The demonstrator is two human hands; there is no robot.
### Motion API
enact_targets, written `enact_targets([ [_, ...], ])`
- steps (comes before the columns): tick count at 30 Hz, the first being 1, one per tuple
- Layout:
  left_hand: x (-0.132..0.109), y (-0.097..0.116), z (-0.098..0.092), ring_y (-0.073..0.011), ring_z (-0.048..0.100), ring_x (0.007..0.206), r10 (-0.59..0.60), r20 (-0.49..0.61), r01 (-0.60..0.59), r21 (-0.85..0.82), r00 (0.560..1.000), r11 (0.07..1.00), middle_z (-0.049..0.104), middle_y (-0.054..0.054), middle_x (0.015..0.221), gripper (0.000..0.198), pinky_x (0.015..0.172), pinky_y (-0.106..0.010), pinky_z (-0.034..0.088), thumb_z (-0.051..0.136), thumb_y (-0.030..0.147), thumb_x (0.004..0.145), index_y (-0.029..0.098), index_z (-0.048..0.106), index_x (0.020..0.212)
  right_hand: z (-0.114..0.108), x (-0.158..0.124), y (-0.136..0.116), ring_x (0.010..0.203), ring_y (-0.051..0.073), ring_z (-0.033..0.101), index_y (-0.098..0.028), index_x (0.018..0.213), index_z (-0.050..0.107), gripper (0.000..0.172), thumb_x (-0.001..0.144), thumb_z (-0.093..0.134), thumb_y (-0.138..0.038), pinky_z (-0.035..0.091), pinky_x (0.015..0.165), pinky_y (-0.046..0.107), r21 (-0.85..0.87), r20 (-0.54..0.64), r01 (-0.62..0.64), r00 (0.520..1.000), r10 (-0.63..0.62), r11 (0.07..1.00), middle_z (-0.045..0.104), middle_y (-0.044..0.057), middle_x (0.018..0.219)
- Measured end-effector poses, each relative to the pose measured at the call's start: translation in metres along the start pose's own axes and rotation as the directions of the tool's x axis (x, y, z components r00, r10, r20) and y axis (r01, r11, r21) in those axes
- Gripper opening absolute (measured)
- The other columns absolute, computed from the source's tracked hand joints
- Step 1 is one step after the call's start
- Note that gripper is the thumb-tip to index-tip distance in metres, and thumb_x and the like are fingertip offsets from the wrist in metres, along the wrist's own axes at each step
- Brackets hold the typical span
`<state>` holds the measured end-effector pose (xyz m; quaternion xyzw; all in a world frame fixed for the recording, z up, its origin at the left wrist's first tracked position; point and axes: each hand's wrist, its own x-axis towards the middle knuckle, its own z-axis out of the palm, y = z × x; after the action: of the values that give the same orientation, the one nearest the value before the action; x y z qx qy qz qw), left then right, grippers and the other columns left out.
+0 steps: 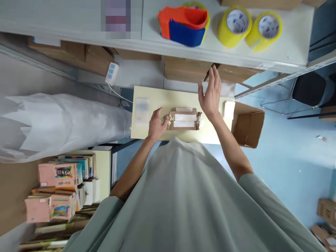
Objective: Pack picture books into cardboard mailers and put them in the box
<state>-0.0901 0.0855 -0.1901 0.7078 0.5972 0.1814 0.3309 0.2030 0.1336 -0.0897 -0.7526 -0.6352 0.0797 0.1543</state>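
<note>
A small brown parcel (183, 119) with white label strips and shiny tape at its ends lies on the pale yellow tabletop (162, 96). Just left of it is my left hand (156, 125), fingers spread, with the thumb close to the parcel's end; whether it touches cannot be made out. My right hand (211, 96) reaches forward over the table's far edge, its fingers stretched out. Those fingertips are near a dark gap in a cardboard box (187, 70) under the shelf, and nothing shows in the hand.
Above, a grey shelf (291, 45) bears an orange and blue tape dispenser (183, 26) and yellow tape rolls (235, 28). An open carton (248, 124) stands right of the table. Left are a plastic-wrapped bundle (65, 126), a power strip (112, 73) and stacked books (60, 175).
</note>
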Motion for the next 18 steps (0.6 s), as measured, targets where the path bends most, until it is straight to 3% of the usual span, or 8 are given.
enact_targets([
  [2, -0.019, -0.019, 0.016, -0.0355, 0.072, 0.143, -0.138, 0.061, 0.138, 0.004, 0.989, 0.990, 0.072, -0.021, 0.155, 0.055, 0.124, -0.053, 0.058, 0.059, 0.041, 0.108, 0.018, 0.060, 0.158, 0.023, -0.059, 0.019, 0.179, 0.040, 0.026, -0.010, 0.184, 0.017, 0.074, 0.121, 0.027, -0.048, 0.036, 0.137, 0.068, -0.006, 0.134, -0.136, 0.982, 0.135, 0.991, 0.026, 0.028, 0.189],
  [4, -0.032, -0.027, 0.027, -0.0341, 0.078, 0.133, -0.210, 0.108, 0.211, 0.004, 0.972, 0.977, 0.079, -0.018, 0.145, 0.048, 0.114, -0.049, 0.062, 0.059, 0.046, 0.109, 0.020, 0.066, 0.149, 0.044, -0.109, 0.030, 0.171, 0.042, 0.040, -0.007, 0.182, 0.021, 0.079, 0.120, 0.033, -0.054, 0.047, 0.130, 0.061, -0.026, 0.282, -0.253, 0.926, 0.250, 0.967, 0.035, 0.034, 0.184],
  [7, -0.037, -0.024, 0.037, -0.0299, 0.082, 0.114, -0.218, 0.165, 0.219, 0.008, 0.962, 0.976, 0.086, -0.014, 0.124, 0.039, 0.100, -0.040, 0.063, 0.054, 0.050, 0.113, 0.022, 0.075, 0.130, 0.068, -0.153, 0.030, 0.143, 0.036, 0.069, -0.009, 0.169, 0.039, 0.062, 0.121, 0.028, -0.047, 0.058, 0.109, 0.043, 0.041, 0.480, -0.383, 0.818, 0.318, 0.923, 0.065, 0.031, 0.160],
  [9, -0.034, -0.020, 0.040, -0.0291, 0.082, 0.100, -0.219, 0.188, 0.213, 0.053, 0.957, 0.976, 0.087, -0.012, 0.108, 0.037, 0.090, -0.037, 0.061, 0.052, 0.050, 0.113, 0.023, 0.077, 0.119, 0.077, -0.162, 0.024, 0.122, 0.033, 0.076, -0.016, 0.155, 0.049, 0.048, 0.122, 0.026, -0.043, 0.057, 0.097, 0.036, 0.111, 0.533, -0.437, 0.784, 0.318, 0.892, 0.077, 0.022, 0.139],
  [11, -0.028, -0.017, 0.043, -0.0305, 0.082, 0.094, -0.222, 0.171, 0.206, 0.108, 0.960, 0.973, 0.087, -0.012, 0.099, 0.036, 0.086, -0.036, 0.059, 0.054, 0.052, 0.112, 0.024, 0.078, 0.113, 0.082, -0.161, 0.020, 0.110, 0.032, 0.077, -0.021, 0.143, 0.052, 0.040, 0.122, 0.028, -0.045, 0.053, 0.089, 0.033, 0.139, 0.524, -0.466, 0.783, 0.335, 0.874, 0.079, 0.016, 0.126],
  [18, -0.006, -0.030, 0.056, -0.0351, 0.081, 0.100, -0.156, 0.175, 0.129, 0.159, 0.972, 0.979, 0.084, -0.017, 0.098, 0.058, 0.093, -0.042, 0.061, 0.044, 0.067, 0.114, 0.023, 0.078, 0.098, 0.083, -0.149, 0.027, 0.100, 0.029, 0.077, -0.024, 0.130, 0.061, 0.038, 0.123, 0.029, -0.045, 0.048, 0.084, 0.029, 0.072, 0.517, -0.474, 0.770, 0.373, 0.878, 0.083, 0.011, 0.115],
])
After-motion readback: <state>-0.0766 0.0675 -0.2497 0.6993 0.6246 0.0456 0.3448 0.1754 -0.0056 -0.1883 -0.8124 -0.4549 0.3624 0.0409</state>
